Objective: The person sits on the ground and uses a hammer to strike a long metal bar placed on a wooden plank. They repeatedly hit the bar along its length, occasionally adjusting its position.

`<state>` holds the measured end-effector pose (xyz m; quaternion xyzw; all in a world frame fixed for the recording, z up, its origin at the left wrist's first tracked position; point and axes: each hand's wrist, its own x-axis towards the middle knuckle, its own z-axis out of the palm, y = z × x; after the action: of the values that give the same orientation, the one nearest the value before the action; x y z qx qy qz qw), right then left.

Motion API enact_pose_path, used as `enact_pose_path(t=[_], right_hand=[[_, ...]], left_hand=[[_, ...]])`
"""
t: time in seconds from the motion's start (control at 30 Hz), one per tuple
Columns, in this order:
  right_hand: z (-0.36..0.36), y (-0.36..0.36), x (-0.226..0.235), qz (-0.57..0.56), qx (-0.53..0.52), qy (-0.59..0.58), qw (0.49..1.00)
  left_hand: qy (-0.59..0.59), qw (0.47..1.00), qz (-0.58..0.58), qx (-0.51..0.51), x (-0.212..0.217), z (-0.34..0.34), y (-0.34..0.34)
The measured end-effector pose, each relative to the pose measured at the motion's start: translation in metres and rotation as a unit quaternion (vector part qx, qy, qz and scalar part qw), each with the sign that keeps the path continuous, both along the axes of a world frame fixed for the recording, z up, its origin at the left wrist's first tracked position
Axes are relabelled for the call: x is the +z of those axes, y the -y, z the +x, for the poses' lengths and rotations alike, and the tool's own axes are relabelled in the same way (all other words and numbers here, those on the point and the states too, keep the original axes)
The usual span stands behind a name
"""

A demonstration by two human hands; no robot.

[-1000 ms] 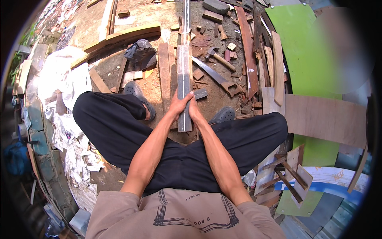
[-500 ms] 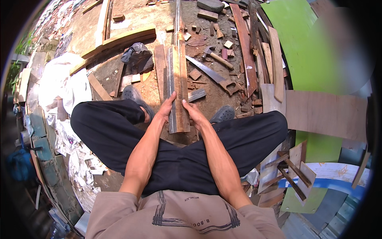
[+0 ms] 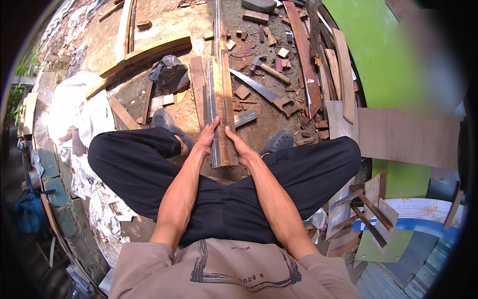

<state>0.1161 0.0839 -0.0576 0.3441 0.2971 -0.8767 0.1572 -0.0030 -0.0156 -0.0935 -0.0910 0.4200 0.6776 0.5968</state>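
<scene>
Between my knees, two long wooden boards [image 3: 221,119] lie side by side, one with a dark grey edge strip, running away from me. My left hand [image 3: 206,137] grips the boards from the left, thumb along the top. From the right, my right hand [image 3: 240,145] presses against them, its thumb on the upper face; its fingers are mostly hidden below. A short grey wooden offcut [image 3: 245,118] lies just beyond my right hand. Farther right are a handsaw [image 3: 266,92] with a wooden handle and a claw hammer [image 3: 271,70] on the ground.
A thick timber beam [image 3: 144,56] and a black plastic bag [image 3: 169,74] lie to the left, near a white cloth [image 3: 79,109]. Long planks [image 3: 304,60] line the right, before a green panel [image 3: 368,55]. Small wood blocks [image 3: 242,91] are scattered ahead.
My right thumb has shifted slightly left over the boards. Both hands keep their hold; the view has tilted a little, and the boards have hardly moved.
</scene>
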Motion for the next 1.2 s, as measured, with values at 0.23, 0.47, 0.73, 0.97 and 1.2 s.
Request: enact_pose_path(t=[0.23, 0.47, 0.73, 0.97, 1.2], right_hand=[[-0.001, -0.001, 0.007, -0.013, -0.015, 0.006, 1.0], [0.0, 0.002, 0.001, 0.016, -0.018, -0.009, 1.0], [-0.001, 0.001, 0.005, 0.022, -0.022, -0.024, 0.999], [-0.003, 0.0, 0.01, 0.003, -0.031, -0.013, 0.999], [-0.003, -0.001, 0.003, -0.025, -0.032, -0.013, 0.999]], left_hand=[[-0.042, 0.999, -0.005, -0.004, 0.004, 0.0, 0.001], [-0.016, 1.0, -0.016, -0.002, 0.005, 0.0, -0.003], [-0.01, 1.0, 0.0, 0.003, 0.006, 0.001, -0.006], [-0.025, 1.0, 0.002, 0.002, 0.004, 0.0, -0.004], [-0.029, 1.0, -0.012, -0.001, 0.009, 0.0, -0.003]])
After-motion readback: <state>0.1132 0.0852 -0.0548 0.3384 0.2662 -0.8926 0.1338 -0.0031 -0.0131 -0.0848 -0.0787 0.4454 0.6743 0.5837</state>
